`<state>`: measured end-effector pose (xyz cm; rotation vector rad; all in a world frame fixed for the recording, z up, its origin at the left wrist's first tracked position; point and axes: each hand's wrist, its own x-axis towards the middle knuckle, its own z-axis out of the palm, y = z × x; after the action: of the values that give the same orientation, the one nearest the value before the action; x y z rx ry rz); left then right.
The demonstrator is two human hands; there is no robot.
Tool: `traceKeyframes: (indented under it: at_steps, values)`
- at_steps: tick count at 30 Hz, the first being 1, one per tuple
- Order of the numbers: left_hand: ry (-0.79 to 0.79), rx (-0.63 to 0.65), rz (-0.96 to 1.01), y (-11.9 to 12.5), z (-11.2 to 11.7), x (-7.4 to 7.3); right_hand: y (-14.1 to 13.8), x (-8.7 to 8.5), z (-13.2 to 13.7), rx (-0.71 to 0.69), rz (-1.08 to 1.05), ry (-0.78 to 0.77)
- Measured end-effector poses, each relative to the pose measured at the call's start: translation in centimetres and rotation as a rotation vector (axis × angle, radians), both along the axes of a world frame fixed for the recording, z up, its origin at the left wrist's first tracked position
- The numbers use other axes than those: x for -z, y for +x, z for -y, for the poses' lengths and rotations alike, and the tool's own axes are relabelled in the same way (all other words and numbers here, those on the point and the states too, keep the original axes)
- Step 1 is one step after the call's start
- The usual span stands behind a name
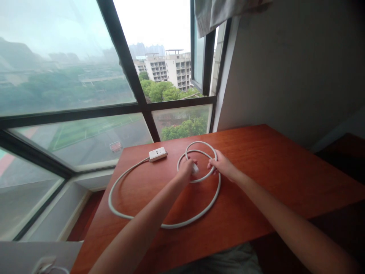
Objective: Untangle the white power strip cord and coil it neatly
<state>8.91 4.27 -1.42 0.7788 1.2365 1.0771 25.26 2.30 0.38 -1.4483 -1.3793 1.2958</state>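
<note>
A thick white extension cord [209, 205] lies in a wide curve on the reddish-brown table [256, 152]. Its small socket block [157, 153] rests at the far left of the tabletop. My left hand [186, 169] is closed around the other end, where a white plug [195, 168] shows beside the fingers. To the right, my right hand [224, 165] pinches the cord where it bends into a small loop. That loop spans the space between both hands, partly raised off the wood. My left forearm covers part of the wide curve.
Large dark-framed windows [142, 106] stand behind and left of the table, with one pane open. A grey curtain [211, 15] hangs at the top. A plain wall [285, 68] rises on the right. At bottom left is a white fixture [45, 264] with a cable.
</note>
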Motion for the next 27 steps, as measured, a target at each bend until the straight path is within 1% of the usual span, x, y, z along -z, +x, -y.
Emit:
traceKeyframes:
  at_steps: [3,6,8,10,12,17,19,21,23,25,27]
  values:
    - [0.042,0.108,-0.081,-0.4,0.4,-0.3,0.0,0.2,-0.1,0.047,0.002,0.008]
    - [0.091,0.189,-0.154,-1.1,0.4,-0.7,0.0,0.3,-0.2,0.071,-0.014,0.018]
    - [0.125,0.283,-0.256,-1.5,0.3,-0.9,0.0,0.4,-0.1,0.072,-0.026,0.023]
    - [0.123,0.366,-0.366,-1.9,0.3,-1.0,0.0,0.5,0.0,0.067,-0.036,0.028]
    - [0.086,0.388,-0.416,-2.2,0.3,-0.9,-0.1,0.5,0.1,0.047,-0.051,0.032]
    - [0.053,0.336,-0.441,-2.4,0.8,-0.6,-0.3,0.7,0.2,-0.006,-0.046,0.031]
    - [0.041,0.404,-0.515,-2.6,0.8,-0.7,-0.3,0.9,0.1,-0.013,-0.024,0.026]
    - [0.072,0.532,-0.672,-3.1,0.7,-1.1,-0.2,1.0,-0.1,-0.016,-0.004,0.023]
    - [0.188,0.606,-0.941,-3.8,0.4,-1.5,0.0,1.1,-0.2,-0.029,0.012,0.022]
    - [0.32,0.606,-1.25,-4.6,-0.1,-1.9,0.2,1.0,-0.2,-0.059,0.042,0.022]
    - [0.406,0.585,-1.478,-5.2,-0.4,-2.0,0.4,0.8,-0.3,-0.102,0.094,0.02]
